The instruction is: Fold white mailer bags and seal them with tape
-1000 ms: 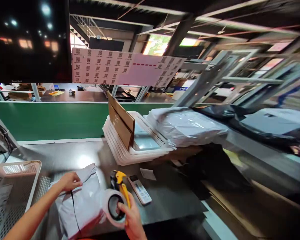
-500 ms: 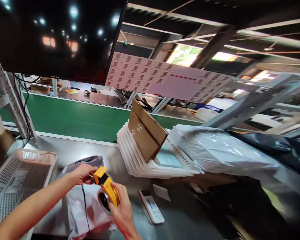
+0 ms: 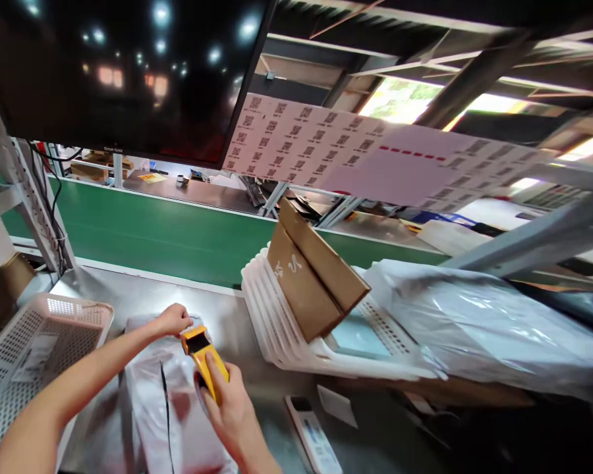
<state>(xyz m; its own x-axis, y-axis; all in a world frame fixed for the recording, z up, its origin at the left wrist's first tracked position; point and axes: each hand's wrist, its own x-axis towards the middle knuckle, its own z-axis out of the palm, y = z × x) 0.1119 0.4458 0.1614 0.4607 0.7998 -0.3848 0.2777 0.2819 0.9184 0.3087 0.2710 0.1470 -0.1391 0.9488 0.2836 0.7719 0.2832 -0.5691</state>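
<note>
Your left hand (image 3: 175, 320) shifted far of tape dispenser (image 3: 204, 357) — fingers curled, pinch unclear | right hand (image 3: 233, 409) grips it over bag (image 3: 188, 421) — apparently unaided now

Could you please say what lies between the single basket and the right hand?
The white package, with the left forearm partly over it; the head view shows this.

The shiny grey metal worktop (image 3: 232, 329) bears a white bagged package (image 3: 192, 428); clocked from there, a pale perforated basket (image 3: 86, 332) sits at 9 o'clock, a stack of white baskets (image 3: 264, 309) at 2 o'clock, a white handheld device (image 3: 316, 434) at 3 o'clock, with a paper slip (image 3: 337, 406) near the device's 1 o'clock
</note>
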